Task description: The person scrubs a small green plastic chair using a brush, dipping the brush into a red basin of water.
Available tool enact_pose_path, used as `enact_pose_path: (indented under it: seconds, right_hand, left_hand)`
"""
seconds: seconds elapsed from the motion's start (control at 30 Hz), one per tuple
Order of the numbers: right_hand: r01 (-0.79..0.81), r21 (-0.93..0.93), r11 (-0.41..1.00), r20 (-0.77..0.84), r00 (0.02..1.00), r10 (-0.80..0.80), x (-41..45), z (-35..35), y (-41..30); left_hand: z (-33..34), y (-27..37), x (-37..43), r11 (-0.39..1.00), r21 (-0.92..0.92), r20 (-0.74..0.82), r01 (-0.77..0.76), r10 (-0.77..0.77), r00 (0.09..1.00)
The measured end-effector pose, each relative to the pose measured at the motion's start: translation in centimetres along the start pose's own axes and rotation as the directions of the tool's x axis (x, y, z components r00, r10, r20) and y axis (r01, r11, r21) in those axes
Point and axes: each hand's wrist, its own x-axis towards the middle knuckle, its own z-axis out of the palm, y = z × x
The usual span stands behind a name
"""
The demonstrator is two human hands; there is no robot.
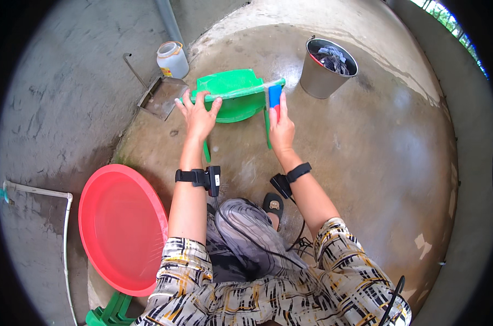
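In front of me stands a green plastic chair [240,108] with whitish suds along its top edge. My left hand [199,116] holds the left end of that edge, its fingers spread over the rim. A scrub brush [275,98] with a blue and red back is gripped in my right hand [282,128]. Its pale bristles face left, against the right end of the chair's edge. Thin green legs of the chair show below it on both sides.
A large red plastic basin [120,230] rests on my left, with a green plastic stool [112,311] behind it. Farther off are a metal dustpan [163,95], a white plastic jar [173,61] and a metal bucket [323,81] holding wet cloth. The concrete floor [372,163] looks wet.
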Motion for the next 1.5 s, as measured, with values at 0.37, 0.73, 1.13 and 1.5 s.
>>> enact_pose_path:
  seconds: [0.37,0.73,1.13,1.5]
  right_hand:
    - [0.214,-0.024,0.977,0.011,0.977,-0.214,0.7,1.6,-2.8]
    - [0.084,-0.151,0.985,0.013,0.996,-0.083,2.5,0.7,-2.6]
    - [0.061,-0.227,0.972,0.120,0.992,-0.035,4.1,0.6,-2.8]
    - [-0.004,-0.193,0.981,0.133,0.991,0.030,2.7,0.7,-2.9]
  left_hand:
    - [-0.1,0.6,-0.1,0.999,0.006,0.018,0.040,-0.041,0.999]
    - [0.0,0.9,-0.2,1.000,-0.012,0.033,0.020,-0.019,0.999]
    - [0.4,0.6,-0.1,0.999,-0.008,0.002,0.043,-0.043,0.999]
    - [-0.1,1.4,-0.4,0.996,-0.048,0.016,0.081,-0.080,0.997]
